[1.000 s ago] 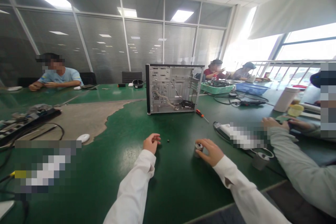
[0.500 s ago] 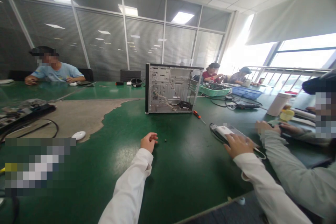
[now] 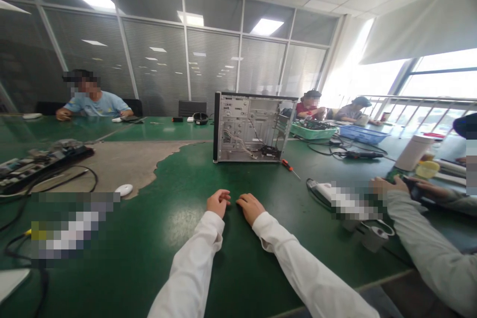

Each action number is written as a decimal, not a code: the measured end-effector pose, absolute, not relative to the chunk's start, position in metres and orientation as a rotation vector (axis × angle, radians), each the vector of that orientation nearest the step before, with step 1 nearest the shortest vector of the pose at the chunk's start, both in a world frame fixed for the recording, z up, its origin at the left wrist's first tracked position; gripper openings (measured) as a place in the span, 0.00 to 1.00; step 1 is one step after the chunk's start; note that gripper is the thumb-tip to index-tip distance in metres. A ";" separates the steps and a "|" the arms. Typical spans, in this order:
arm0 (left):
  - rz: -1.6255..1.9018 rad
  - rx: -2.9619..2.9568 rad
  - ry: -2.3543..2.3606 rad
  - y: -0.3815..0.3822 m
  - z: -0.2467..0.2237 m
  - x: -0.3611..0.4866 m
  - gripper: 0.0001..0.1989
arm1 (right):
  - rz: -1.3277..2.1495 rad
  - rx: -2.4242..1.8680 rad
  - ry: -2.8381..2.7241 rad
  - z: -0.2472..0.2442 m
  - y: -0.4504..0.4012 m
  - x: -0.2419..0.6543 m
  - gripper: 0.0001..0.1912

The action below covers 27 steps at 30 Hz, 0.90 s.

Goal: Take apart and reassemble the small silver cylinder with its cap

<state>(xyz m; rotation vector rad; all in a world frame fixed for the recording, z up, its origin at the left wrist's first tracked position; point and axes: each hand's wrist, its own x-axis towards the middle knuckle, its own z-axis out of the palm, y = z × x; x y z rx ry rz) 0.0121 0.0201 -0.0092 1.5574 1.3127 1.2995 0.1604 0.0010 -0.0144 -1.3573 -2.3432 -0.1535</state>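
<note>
My left hand [image 3: 219,202] rests on the green tabletop [image 3: 186,189] with its fingers loosely bent and apart, nothing visible in them. Beside it, a small gap away, my right hand [image 3: 252,207] is palm down, fingers curled together onto the table. What lies under those fingertips, if anything, is hidden. Beyond both hands stands an open computer case [image 3: 253,129], its bare metal inside facing me, with loose wires at the bottom. An orange-handled screwdriver [image 3: 287,165] lies by the case's lower right corner, touched by neither hand.
To the right lie a white power strip [image 3: 324,190] with a cable and a co-worker's hands [image 3: 391,186]. Green [image 3: 316,131] and blue baskets [image 3: 363,134] stand farther back. Cables and a long strip of parts [image 3: 44,164] are at left, near a white round object [image 3: 124,190].
My right hand has left the white power strip and moved left, beside my left hand. A tiny dark piece seen on the table before is now hidden there. The view has shifted slightly.
</note>
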 end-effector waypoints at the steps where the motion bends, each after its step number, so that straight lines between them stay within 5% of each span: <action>1: 1.302 1.557 1.312 0.020 -0.009 0.012 0.17 | -0.161 -1.332 -2.353 -0.015 0.001 0.162 0.16; 7: 1.304 1.533 1.307 0.022 -0.012 0.011 0.16 | -0.240 -1.434 -2.332 -0.012 -0.018 0.208 0.16; 17: 1.286 1.538 1.324 0.022 -0.008 0.013 0.16 | -0.856 -2.202 -1.753 0.013 -0.078 0.411 0.13; 27: 1.298 1.531 1.332 0.018 -0.008 0.011 0.16 | -0.766 -2.269 -1.718 0.005 -0.091 0.442 0.14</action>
